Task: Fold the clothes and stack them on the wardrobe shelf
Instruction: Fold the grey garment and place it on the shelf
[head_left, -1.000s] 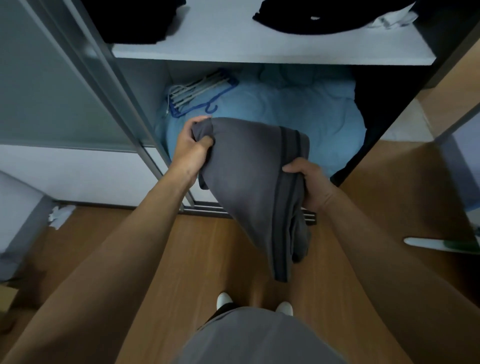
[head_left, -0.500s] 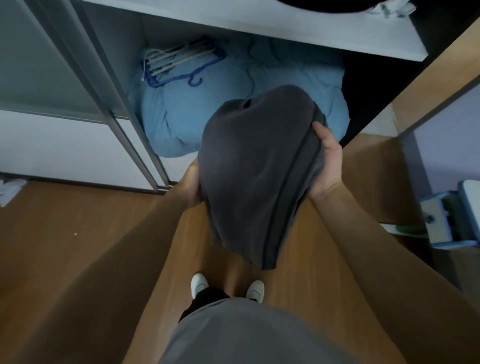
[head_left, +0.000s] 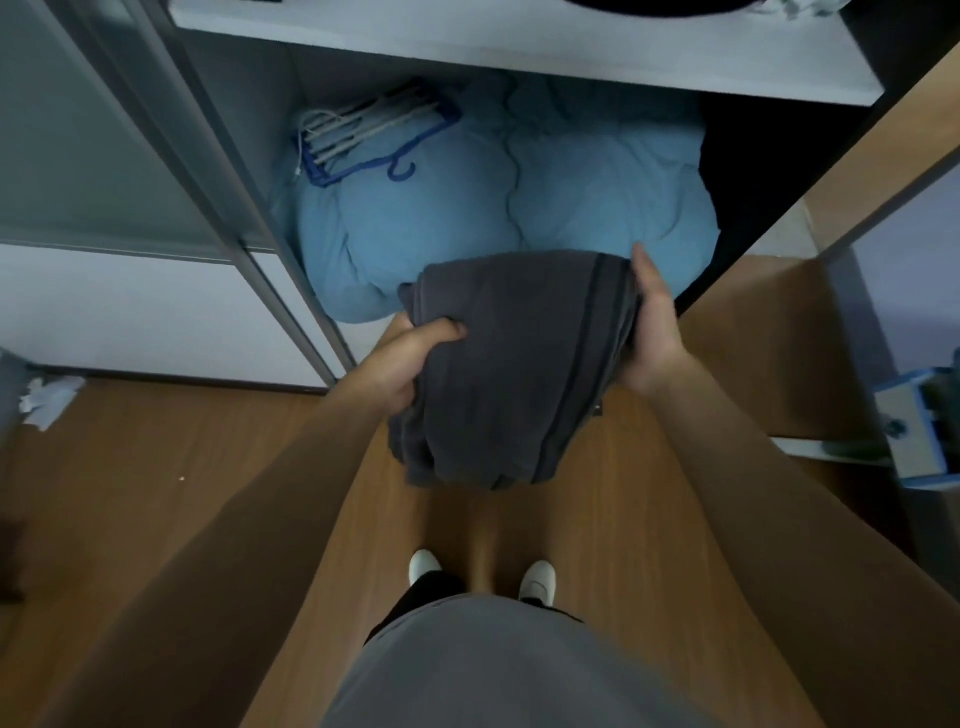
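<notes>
Hanging between both hands near the open wardrobe, the folded grey garment (head_left: 519, 364) droops over the floor. The left hand (head_left: 410, 364) grips its left edge, thumb curled over the cloth. The right hand (head_left: 652, 332) cups the right edge; its fingers are hidden underneath, so I cannot tell their curl. On the far shelf (head_left: 519, 57), dark clothes (head_left: 649, 4), perhaps folded, are cut off.

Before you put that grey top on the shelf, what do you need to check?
1. Left grip curled round the dark grey folded fabric garment: ok.
2. Right grip holding its other side: ok.
3. Fold tidy: not ok, the lower end hangs bunched.
4. White wardrobe shelf has bare space: ok.
5. Room further back on the shelf: cannot tell, out of view.
</notes>
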